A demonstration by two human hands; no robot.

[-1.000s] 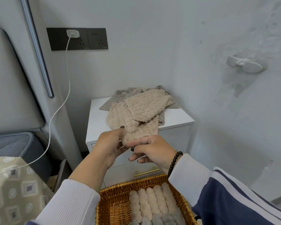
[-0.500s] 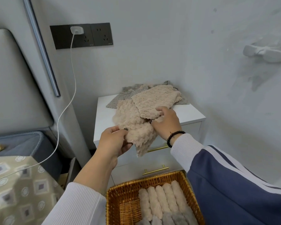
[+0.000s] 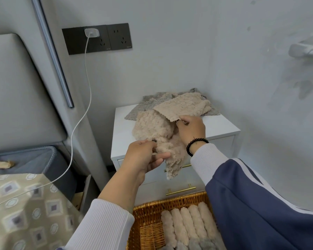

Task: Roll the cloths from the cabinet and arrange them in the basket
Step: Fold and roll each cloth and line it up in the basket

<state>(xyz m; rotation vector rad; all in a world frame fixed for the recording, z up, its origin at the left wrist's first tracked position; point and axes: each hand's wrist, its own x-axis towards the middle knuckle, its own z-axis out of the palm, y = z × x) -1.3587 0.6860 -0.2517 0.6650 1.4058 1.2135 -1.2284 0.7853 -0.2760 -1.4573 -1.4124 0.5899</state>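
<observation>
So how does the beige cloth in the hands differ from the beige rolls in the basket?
The held beige cloth is unrolled and crumpled, while the beige rolls are tight cylinders. The cloth hangs over the white cabinet front, gripped by the left hand and right hand; the rolls lie side by side in the wicker basket. Both share the same nubby beige fabric.

A white ribbed cuff (image 3: 105, 224) is worn on the left arm; a navy, white-striped sleeve (image 3: 260, 204) and black bead bracelet (image 3: 194, 144) are worn on the right.
</observation>
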